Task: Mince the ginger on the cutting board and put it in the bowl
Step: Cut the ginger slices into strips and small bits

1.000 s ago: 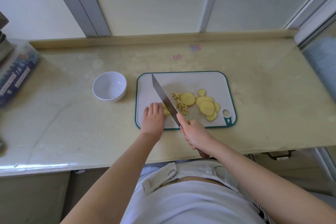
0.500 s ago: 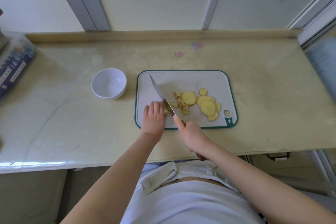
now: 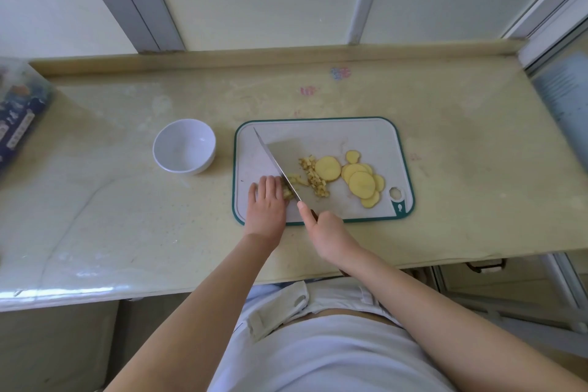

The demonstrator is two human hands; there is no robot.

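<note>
A white cutting board (image 3: 350,134) with a green rim lies on the counter. On it sit several round ginger slices (image 3: 361,183) at the right and a small heap of minced ginger (image 3: 313,177) in the middle. My right hand (image 3: 327,232) grips the handle of a cleaver (image 3: 273,162), index finger stretched along its spine; the blade slants across the board's left half. My left hand (image 3: 267,204) rests on the board left of the blade, fingers curled over a few ginger pieces (image 3: 288,192). An empty white bowl (image 3: 184,146) stands left of the board.
The beige counter (image 3: 461,169) ends at a raised back ledge under window frames. A dark blue printed package (image 3: 19,114) lies at the far left edge. My torso in white stands close to the counter's front edge.
The cleaver blade has tipped so its flat side shows more, and it sits a little lower against the ginger. Both hands stay in about the same place.
</note>
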